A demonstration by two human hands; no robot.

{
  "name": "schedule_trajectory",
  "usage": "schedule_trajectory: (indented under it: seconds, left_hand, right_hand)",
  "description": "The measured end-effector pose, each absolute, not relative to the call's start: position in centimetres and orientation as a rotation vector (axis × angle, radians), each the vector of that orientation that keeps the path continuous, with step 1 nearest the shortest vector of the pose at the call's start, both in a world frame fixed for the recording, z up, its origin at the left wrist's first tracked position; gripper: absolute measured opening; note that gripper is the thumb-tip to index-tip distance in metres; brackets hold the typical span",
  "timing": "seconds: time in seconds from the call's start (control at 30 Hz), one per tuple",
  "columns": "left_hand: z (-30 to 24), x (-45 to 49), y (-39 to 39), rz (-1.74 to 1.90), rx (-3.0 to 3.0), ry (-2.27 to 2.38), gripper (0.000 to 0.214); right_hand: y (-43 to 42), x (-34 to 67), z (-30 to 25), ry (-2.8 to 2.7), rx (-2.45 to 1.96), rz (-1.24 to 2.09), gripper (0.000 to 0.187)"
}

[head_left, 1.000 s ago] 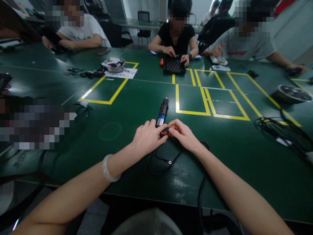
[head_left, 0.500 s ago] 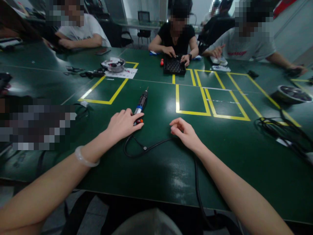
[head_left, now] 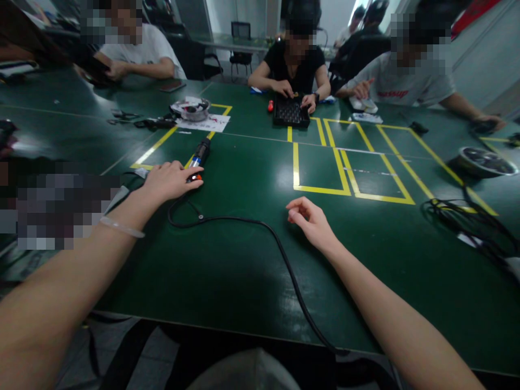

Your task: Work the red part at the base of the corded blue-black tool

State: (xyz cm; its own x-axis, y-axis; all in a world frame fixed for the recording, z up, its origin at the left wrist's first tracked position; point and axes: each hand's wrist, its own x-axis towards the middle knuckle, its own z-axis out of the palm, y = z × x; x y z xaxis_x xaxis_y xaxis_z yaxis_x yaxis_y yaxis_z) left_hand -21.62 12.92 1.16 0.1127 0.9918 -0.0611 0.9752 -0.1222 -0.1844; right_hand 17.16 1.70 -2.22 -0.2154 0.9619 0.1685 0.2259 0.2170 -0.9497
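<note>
My left hand (head_left: pixel 168 181) grips the rear part of an electric screwdriver (head_left: pixel 200 153), with the fingers over it and the thumb along its near side. The tool has a black nose, a blue band and an orange-red part by my thumb. It lies low over the table, pointing away and slightly right. From its rear end a black cable (head_left: pixel 289 262) loops and winds across the table to the near edge. My right hand (head_left: pixel 311 221) rests on the table right of the cable. Its fingers are loosely curled in, with nothing seen in them.
Yellow tape frames (head_left: pixel 320 189) mark the green table (head_left: pixel 227 271). A round clear container (head_left: pixel 195 110) stands on papers at the far left. Across the table a person handles a black tray (head_left: pixel 291 114). At right are a metal bowl (head_left: pixel 483 161) and coiled cables (head_left: pixel 455 208).
My left hand has moved the electric screwdriver left and farther away. Its cable has been drawn out from under my right hand, which has hardly moved.
</note>
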Motion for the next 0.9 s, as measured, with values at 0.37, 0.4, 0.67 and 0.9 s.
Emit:
schedule_trajectory:
  seconds: [0.37,0.4,0.67,0.9]
  left_hand:
    - [1.4,-24.1,15.5,0.306,-2.216,-2.174,0.069]
    - [1.3,-24.1,15.5,0.295,-2.212,-2.184,0.070]
    - [0.2,-24.0,15.7,0.223,-2.193,-2.240,0.078]
    - [0.2,-23.3,15.0,0.209,-2.178,-2.213,0.077]
  right_hand:
    - [1.6,17.1,-2.0,-1.633,-1.144,1.068,0.011]
    - [1.6,17.1,-2.0,-1.635,-1.140,1.070,0.011]
    - [1.5,17.0,-2.1,-1.657,-1.143,1.070,0.011]
    - [1.5,17.0,-2.1,-1.674,-1.157,1.069,0.011]
